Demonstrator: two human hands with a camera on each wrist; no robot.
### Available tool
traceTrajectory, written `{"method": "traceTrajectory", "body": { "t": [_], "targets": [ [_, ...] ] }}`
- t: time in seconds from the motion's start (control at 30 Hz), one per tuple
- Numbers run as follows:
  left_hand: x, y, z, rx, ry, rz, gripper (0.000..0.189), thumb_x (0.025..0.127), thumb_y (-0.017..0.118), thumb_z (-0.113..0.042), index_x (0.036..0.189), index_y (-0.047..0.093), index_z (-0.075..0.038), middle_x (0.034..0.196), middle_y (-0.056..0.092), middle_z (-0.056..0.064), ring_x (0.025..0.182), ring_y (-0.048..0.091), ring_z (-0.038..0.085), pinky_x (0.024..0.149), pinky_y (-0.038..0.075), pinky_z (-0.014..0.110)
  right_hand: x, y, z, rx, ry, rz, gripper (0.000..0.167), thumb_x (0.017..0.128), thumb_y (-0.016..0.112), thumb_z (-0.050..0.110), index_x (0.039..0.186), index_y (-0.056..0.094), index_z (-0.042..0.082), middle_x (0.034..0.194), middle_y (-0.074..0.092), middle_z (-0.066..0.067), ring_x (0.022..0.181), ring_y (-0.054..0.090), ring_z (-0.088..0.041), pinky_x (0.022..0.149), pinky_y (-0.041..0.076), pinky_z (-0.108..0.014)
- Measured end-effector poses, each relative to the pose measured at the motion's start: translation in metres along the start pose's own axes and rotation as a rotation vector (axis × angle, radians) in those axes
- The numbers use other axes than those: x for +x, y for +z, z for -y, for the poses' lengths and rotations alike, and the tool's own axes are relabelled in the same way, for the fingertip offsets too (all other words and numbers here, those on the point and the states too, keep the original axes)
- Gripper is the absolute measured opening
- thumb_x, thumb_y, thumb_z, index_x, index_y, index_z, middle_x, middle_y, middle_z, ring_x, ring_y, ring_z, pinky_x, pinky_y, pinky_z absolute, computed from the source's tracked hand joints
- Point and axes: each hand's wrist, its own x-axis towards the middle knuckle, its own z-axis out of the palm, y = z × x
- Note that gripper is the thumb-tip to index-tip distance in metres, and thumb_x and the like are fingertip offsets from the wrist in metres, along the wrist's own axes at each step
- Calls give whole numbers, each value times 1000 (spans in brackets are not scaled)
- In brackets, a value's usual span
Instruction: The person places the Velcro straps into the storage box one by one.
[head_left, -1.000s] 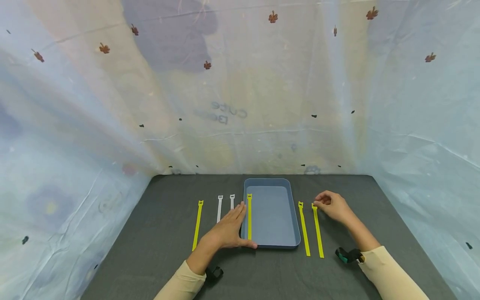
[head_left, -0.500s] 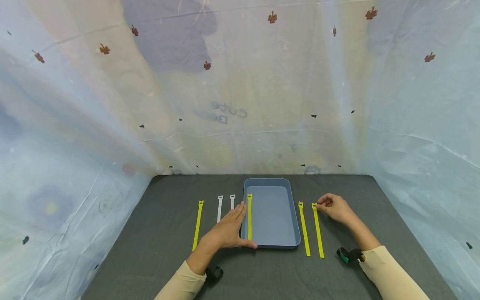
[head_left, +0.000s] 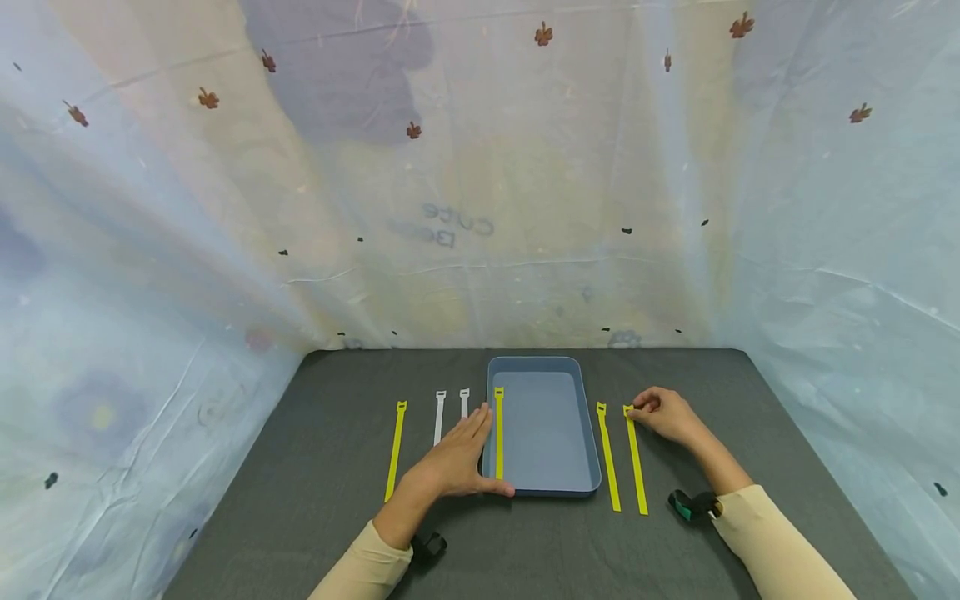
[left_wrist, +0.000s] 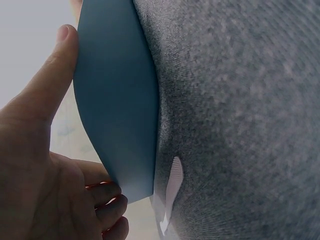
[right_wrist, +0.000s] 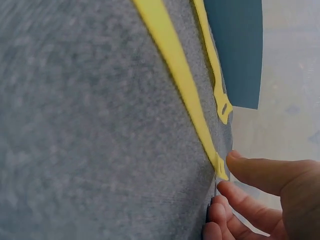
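My left hand [head_left: 453,457] rests against the front left corner of a blue-grey tray [head_left: 551,433]. Its fingers lie along the left wall and its thumb [left_wrist: 62,55] touches the front wall. Inside the tray, near that wall, is a yellow cable tie [head_left: 499,433]. My right hand [head_left: 670,415] is at the slotted head of another yellow cable tie [head_left: 637,467], the rightmost one. Thumb and index fingertip stand either side of that head [right_wrist: 221,167]; I cannot tell whether they pinch it. That tie lies flat on the dark cloth.
Between tray and right hand lies a yellow tie [head_left: 609,458]. Left of the tray are two white ties [head_left: 439,417], partly behind the left hand, and a yellow tie [head_left: 395,450]. The grey-black tabletop [head_left: 562,550] ends at a pale printed curtain [head_left: 480,167].
My right fingertips have shifted slightly back from the rightmost tie's head and then onto it again. The left hand, tray and ties have stayed in place.
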Motion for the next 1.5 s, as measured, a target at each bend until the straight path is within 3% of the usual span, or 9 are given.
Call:
{"method": "traceTrajectory", "body": {
  "t": [0.97,1.23,1.5],
  "targets": [
    [-1,-1,-2,1,0,-7,138,80,78,-80,172,12,-1,180,7,18,166,12,30,134,18,48,4,9,0,-44,31,-8,21,99,79,16,97,66,-1,83,60,-8,71,53,-20,63,43,-34],
    [0,0,-1,5,7,-8,138,80,78,-80,172,12,-1,180,6,17,166,12,31,134,18,49,3,8,1,-10,-13,-25,17,100,77,12,96,65,1,84,63,-8,73,55,-20,63,46,-35],
    [0,-2,-2,9,2,-3,137,80,78,-80,172,12,-1,180,7,17,166,12,31,134,18,48,4,5,6,70,-21,-12,14,102,74,9,100,64,-1,84,71,-10,73,68,-23,61,52,-32]
  ]
}}
